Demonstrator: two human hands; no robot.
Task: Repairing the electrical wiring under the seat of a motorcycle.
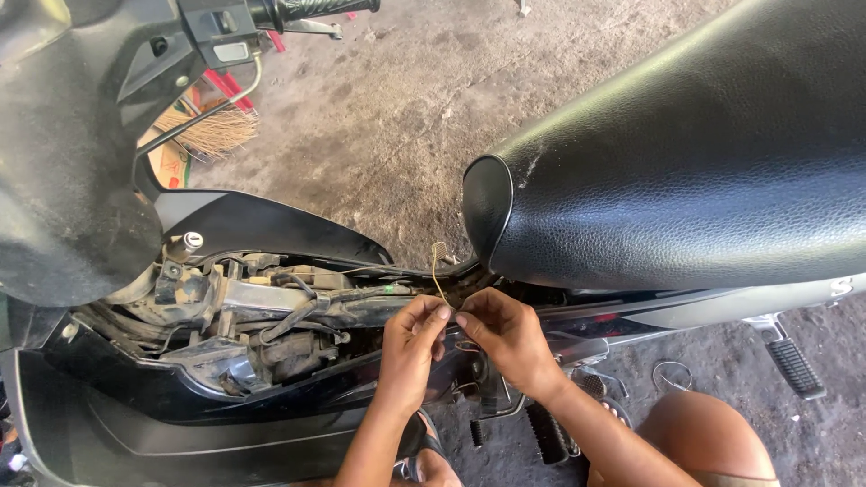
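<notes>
Under the front tip of the black seat [686, 153], both hands met at the open middle of a motorbike. The left hand [410, 347] was narrowed to a pinch, thumb and fingertips closed on the lower end of a thin yellowish wire [437, 271]. The right hand [505, 338] pinched close beside it, fingertips touching those of the left; it seemed to grip the same wire or a strand just below it, though the pinch was too small to tell apart. From the fingers the wire rose upward and ended in a small loop or clip just beside the seat's nose.

Left of the hands, the bike's body panels were off, and the frame [271, 298] lay bare: a greyish metal tube running toward the hands, dusty brackets, black cables [293, 316] looping across it, and a small bolt head [192, 240] near its upper left end. A black side panel [180, 406] ran along the near edge of that opening, and another curved black panel [262, 225] closed the far edge. The handlebar grip [320, 7] showed at the top left corner, with a straw broom [212, 133] lying on the dirty concrete floor [406, 99] beyond it.

Below the right forearm were a ribbed foot peg [794, 365] at the bike's right end, a small wire ring [672, 374] on the floor, and the person's bare knee [708, 442].
</notes>
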